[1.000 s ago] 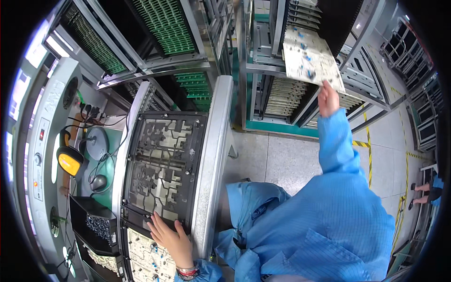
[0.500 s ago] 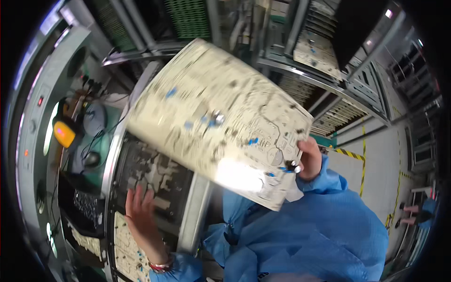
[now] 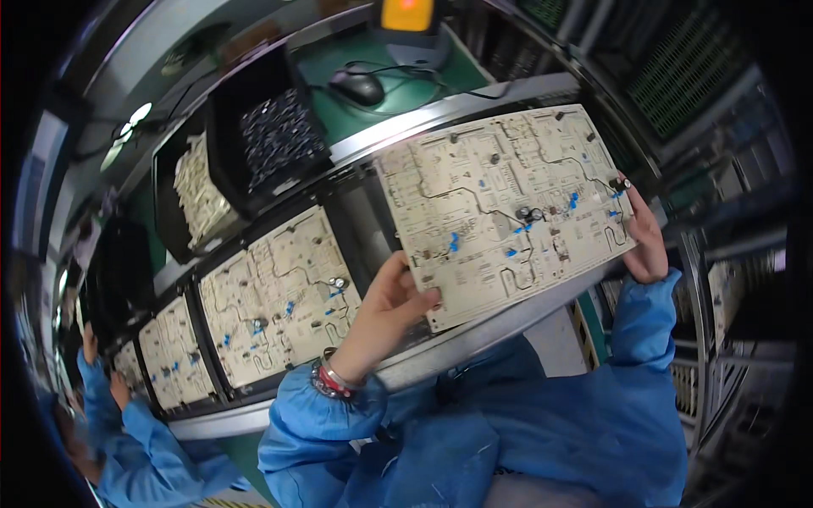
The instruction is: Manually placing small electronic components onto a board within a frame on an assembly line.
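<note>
A large cream circuit board (image 3: 508, 220) with blue and black parts is held up between both my hands, tilted over the conveyor line. My left hand (image 3: 394, 309) grips its near left corner, thumb on top and fingers at the edge. My right hand (image 3: 645, 237) clasps the right edge, most of its fingers hidden beneath. Left of it, another cream circuit board (image 3: 275, 296) lies in a black frame on the line. A further circuit board (image 3: 175, 354) sits beyond that one.
Black bins hold white parts (image 3: 203, 190) and dark parts (image 3: 282, 135) behind the line. A mouse (image 3: 357, 86) and a yellow-topped device (image 3: 408, 17) stand on the green bench (image 3: 339, 123). A metal rail (image 3: 500, 326) runs in front. A co-worker's hands (image 3: 118, 389) are at far left.
My view has turned left along the line. The board has come down over the conveyor and levelled out. My left hand, open and off the board before, now grips its corner.
</note>
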Action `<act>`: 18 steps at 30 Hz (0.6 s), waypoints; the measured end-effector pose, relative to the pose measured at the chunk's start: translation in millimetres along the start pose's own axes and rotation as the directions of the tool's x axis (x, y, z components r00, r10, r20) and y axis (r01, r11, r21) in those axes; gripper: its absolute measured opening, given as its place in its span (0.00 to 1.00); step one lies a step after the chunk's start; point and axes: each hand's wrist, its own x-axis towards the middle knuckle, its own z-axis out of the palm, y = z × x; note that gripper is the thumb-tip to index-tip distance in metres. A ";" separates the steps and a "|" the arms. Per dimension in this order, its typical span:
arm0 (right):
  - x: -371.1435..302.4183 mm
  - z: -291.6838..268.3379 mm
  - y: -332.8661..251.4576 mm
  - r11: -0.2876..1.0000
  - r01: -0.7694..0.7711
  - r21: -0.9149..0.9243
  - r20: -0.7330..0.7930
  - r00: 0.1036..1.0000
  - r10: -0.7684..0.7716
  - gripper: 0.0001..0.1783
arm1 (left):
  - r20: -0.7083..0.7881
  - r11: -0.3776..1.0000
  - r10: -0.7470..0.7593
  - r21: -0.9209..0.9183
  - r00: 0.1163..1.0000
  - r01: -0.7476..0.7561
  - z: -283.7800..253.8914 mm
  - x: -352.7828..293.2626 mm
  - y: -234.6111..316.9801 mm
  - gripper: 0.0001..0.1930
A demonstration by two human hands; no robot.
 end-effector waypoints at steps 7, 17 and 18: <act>43.6 -29.1 18.8 0.966 -0.043 -0.253 -0.285 0.958 -0.032 0.31 | -0.239 0.767 0.152 0.641 0.959 0.038 -17.7 2.0 17.9 0.13; 58.0 -18.0 36.2 0.939 -0.133 -0.316 -0.227 0.972 0.061 0.31 | -0.244 0.741 0.217 0.672 0.945 0.003 -23.0 1.1 7.5 0.12; 56.9 -15.3 38.3 0.919 -0.105 -0.380 -0.219 0.975 0.021 0.31 | -0.242 0.732 0.222 0.681 0.945 0.003 -21.2 1.5 7.5 0.12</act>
